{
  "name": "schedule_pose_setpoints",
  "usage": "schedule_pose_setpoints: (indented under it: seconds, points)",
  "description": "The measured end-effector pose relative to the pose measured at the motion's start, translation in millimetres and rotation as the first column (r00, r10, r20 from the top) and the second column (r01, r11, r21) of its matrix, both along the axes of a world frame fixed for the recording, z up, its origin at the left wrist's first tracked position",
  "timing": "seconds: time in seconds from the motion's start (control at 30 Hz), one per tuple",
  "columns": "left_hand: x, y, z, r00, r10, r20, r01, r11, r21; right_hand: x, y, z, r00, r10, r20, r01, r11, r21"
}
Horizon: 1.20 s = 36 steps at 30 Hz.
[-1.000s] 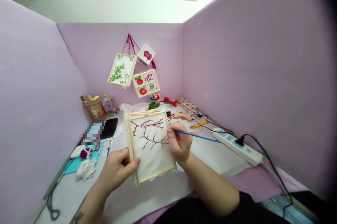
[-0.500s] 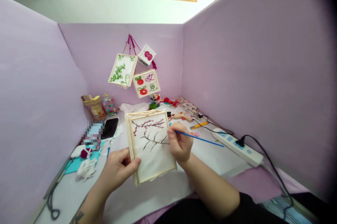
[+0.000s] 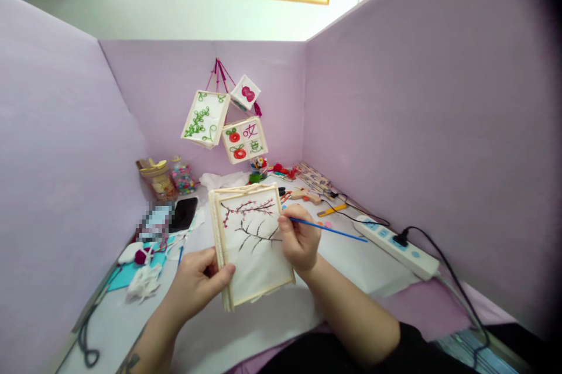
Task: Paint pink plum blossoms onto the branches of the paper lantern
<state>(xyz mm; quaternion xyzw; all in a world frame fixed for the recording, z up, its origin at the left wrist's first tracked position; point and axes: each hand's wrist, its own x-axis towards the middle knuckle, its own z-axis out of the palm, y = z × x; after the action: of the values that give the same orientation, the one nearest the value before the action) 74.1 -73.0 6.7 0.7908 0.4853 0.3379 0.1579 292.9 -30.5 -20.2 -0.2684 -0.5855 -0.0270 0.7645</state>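
Frame [image 3: 254, 263]: edge pinched by left hand [image 3: 198, 275], best held steady. Brush [image 3: 329, 229]: pinched in right hand [image 3: 301, 239]; light touch advised.

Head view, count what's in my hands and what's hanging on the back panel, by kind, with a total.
Framed painting, in the left hand: 1
Blue-handled tool, in the right hand: 1
Hanging pieces, on the back panel: 3
Total: 5

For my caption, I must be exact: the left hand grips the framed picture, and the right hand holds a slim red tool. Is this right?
Only the colour is wrong: the head view shows a slim blue tool in the right hand. The left hand does grip the framed picture.
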Motion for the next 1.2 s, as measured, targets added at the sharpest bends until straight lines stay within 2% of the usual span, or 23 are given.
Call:
schedule_pose_setpoints:
  seconds: [0.37,0.67,0.93,1.2]
  points:
    - [1.2,0.2,1.2,1.0,0.012,-0.005,-0.012,1.0,-0.008,-0.1,1.0,-3.8,0.999,-0.038,-0.033,0.038,0.999,0.013]
    - [0.9,-1.1,1.4,1.0,0.006,-0.008,-0.006,1.0,-0.005,-0.5,1.0,-1.1,1.0,-0.017,-0.017,0.017,1.0,-0.012]
    - [0.6,1.5,0.3,1.0,-0.008,-0.019,0.008,1.0,0.021,0.0,0.1,-5.2,0.999,0.035,-0.027,-0.035,0.999,0.029]
    - [1.0,0.0,1.1,1.0,-0.009,-0.014,0.009,1.0,0.023,0.0,0.7,-2.2,1.0,0.015,-0.003,-0.015,1.0,0.017]
